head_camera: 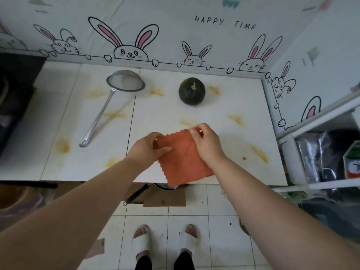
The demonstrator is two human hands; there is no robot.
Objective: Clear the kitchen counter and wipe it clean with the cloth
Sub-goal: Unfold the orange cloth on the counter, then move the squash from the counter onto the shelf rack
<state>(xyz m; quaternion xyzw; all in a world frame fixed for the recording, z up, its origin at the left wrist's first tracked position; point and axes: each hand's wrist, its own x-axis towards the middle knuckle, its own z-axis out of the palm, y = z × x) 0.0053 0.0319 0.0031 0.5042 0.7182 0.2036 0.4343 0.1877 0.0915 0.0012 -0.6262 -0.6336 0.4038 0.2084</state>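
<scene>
Step in hand: I judge this to be readying the cloth, ahead of clearing and wiping.
Cloth: the orange square cloth with scalloped edges (183, 156) hangs over the front edge of the white tiled counter (224, 98), well in front of the dark green round squash (191, 91).
Left grip: my left hand (148, 146) pinches the cloth's left corner, thumb on top, fingers closed beneath.
Right grip: my right hand (206, 141) pinches the far top corner between thumb and fingertips; the other fingers are curled.
Method advised: spread the cloth flat or fold it to a pad before it meets the surface; in my judgement the counter should be emptied first.
Items to clear: the squash, near the back wall; the long-handled steel mesh strainer (109, 106), well left of the squash, bowl rim-down.
Surface: yellow-brown smears (236, 119) lie scattered left, right and in front of the squash; expect firm, overlapping strokes.
Room: rabbit-print wall covering (130, 49) behind the squash; white shelf unit (319, 121) to its right; tiled floor (220, 211) in front of the counter.
</scene>
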